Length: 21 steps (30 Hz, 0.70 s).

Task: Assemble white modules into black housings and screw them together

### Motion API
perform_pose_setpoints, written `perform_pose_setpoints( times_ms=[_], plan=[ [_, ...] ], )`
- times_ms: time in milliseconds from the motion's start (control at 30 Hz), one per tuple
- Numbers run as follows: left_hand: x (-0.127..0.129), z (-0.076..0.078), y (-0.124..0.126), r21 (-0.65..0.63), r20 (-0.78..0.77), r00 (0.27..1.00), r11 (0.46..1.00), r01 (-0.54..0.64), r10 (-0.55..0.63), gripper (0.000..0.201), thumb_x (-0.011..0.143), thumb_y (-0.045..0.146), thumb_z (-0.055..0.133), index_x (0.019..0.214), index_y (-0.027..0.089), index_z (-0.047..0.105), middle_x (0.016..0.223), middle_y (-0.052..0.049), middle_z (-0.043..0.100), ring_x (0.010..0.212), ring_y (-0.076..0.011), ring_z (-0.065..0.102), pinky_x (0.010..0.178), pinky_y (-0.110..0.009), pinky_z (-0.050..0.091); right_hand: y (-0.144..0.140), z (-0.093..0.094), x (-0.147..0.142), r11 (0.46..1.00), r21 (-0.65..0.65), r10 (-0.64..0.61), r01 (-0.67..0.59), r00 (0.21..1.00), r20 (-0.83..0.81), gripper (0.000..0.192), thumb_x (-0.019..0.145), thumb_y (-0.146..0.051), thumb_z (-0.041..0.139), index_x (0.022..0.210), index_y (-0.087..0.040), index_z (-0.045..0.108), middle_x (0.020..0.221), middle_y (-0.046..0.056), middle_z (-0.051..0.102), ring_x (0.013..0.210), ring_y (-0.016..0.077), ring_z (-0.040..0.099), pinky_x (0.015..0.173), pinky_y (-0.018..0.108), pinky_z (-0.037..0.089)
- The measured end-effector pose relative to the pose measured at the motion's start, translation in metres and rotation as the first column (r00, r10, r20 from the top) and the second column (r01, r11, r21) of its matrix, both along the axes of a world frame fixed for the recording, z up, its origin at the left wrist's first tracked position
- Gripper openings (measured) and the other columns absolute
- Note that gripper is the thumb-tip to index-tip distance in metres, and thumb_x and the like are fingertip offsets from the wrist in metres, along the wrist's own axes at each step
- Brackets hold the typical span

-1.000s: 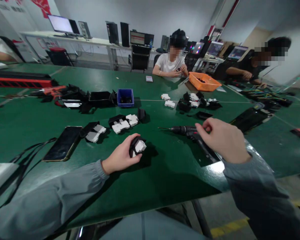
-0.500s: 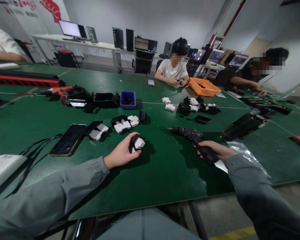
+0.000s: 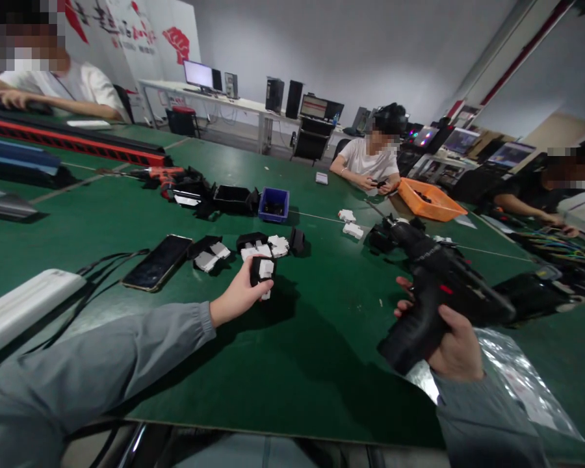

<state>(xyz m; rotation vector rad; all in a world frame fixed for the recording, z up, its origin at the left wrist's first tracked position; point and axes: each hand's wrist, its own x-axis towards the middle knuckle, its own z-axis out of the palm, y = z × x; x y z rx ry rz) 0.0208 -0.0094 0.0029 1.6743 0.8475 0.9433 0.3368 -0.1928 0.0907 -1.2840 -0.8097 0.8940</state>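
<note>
My left hand [image 3: 238, 291] is closed round a small black-and-white plastic part [image 3: 266, 268], held just above the green table [image 3: 292, 364]. My right hand [image 3: 455, 344] grips a black cordless drill [image 3: 426, 279] by its handle, raised off the table, its thin bit pointing away and to the left. Beyond my left hand lie white plastic parts [image 3: 279, 245] with black pieces, and another black-and-white group [image 3: 211, 255] sits further left. Two white parts [image 3: 353, 230] rest apart near the middle. The drill hides some of the pieces behind it.
A phone [image 3: 158, 262] and a white box [image 3: 29, 305] with a black cord lie at left. A blue bin [image 3: 273, 205], an orange drill [image 3: 163, 177] and an orange basket [image 3: 431, 200] stand further back. Clear plastic bags [image 3: 526, 383] lie at right. Several people sit around.
My right hand has lifted the cordless drill off the table and tilted it upward. My left hand still holds the plastic part, now turned more upright. The view has swung left.
</note>
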Motion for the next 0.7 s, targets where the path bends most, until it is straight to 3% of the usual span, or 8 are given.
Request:
perform_pose_setpoints(
  times_ms=[67, 167, 333, 433, 500, 700],
  plan=[
    [-0.003, 0.002, 0.005, 0.034, -0.012, 1.0, 0.999, -0.018, 0.018, 0.055, 0.079, 0.027, 0.062, 0.128, 0.019, 0.038, 0.106, -0.005, 0.055, 0.095, -0.0201, 0.057, 0.089, -0.039, 0.05, 0.009, 0.002, -0.011, 0.99, 0.042, 0.137, -0.133, 0.983, -0.119, 0.032, 0.08, -0.039, 0.056, 0.108, -0.024, 0.064, 0.084, 0.007, 0.063, 0.059, 0.0158, 0.053, 0.054, 0.031, 0.048],
    [-0.009, 0.005, 0.012, 0.118, -0.034, 0.998, 0.992, -0.053, 0.057, 0.059, 0.076, 0.024, 0.064, 0.129, 0.02, 0.038, 0.11, -0.005, 0.053, 0.098, -0.0203, 0.056, 0.094, -0.04, 0.048, 0.022, -0.013, -0.027, 0.947, 0.068, 0.32, -0.314, 0.896, -0.309, 0.029, 0.081, -0.038, 0.055, 0.098, -0.018, 0.067, 0.077, 0.004, 0.059, 0.048, 0.0089, 0.035, 0.046, 0.026, 0.035],
    [-0.012, 0.005, 0.019, 0.088, -0.051, 0.992, 0.99, -0.109, 0.113, 0.058, 0.075, 0.025, 0.064, 0.127, 0.02, 0.039, 0.106, -0.005, 0.053, 0.091, -0.0199, 0.057, 0.086, -0.041, 0.052, 0.037, -0.061, -0.044, 0.764, 0.092, 0.573, -0.639, 0.606, -0.551, 0.04, 0.083, -0.045, 0.051, 0.092, -0.01, 0.068, 0.053, -0.001, 0.043, 0.044, 0.009, 0.028, 0.044, 0.024, 0.025],
    [-0.01, 0.003, 0.02, 0.035, -0.057, 0.993, 0.994, -0.105, 0.106, 0.058, 0.077, 0.028, 0.065, 0.127, 0.022, 0.037, 0.103, -0.004, 0.053, 0.08, -0.0171, 0.058, 0.074, -0.038, 0.055, 0.039, -0.079, -0.046, 0.692, 0.161, 0.62, -0.704, 0.466, -0.631, 0.042, 0.085, -0.045, 0.048, 0.092, -0.009, 0.067, 0.054, -0.001, 0.043, 0.042, 0.0081, 0.027, 0.043, 0.023, 0.024],
    [-0.01, 0.001, 0.021, 0.054, -0.06, 0.992, 0.993, -0.108, 0.111, 0.056, 0.077, 0.027, 0.065, 0.125, 0.022, 0.038, 0.103, -0.004, 0.053, 0.083, -0.0177, 0.059, 0.076, -0.039, 0.055, 0.038, -0.084, -0.046, 0.674, 0.189, 0.619, -0.714, 0.408, -0.671, 0.042, 0.086, -0.044, 0.046, 0.091, -0.008, 0.067, 0.054, -0.001, 0.043, 0.041, 0.0077, 0.027, 0.043, 0.023, 0.025],
    [-0.009, -0.002, 0.024, 0.157, -0.092, 0.988, 0.981, -0.11, 0.126, 0.057, 0.076, 0.025, 0.066, 0.125, 0.022, 0.038, 0.106, -0.005, 0.053, 0.093, -0.0195, 0.058, 0.086, -0.041, 0.054, 0.035, -0.082, -0.043, 0.676, 0.19, 0.584, -0.712, 0.361, -0.727, 0.04, 0.087, -0.041, 0.047, 0.093, -0.007, 0.066, 0.052, -0.002, 0.04, 0.044, 0.0091, 0.032, 0.046, 0.023, 0.029]
  ],
)
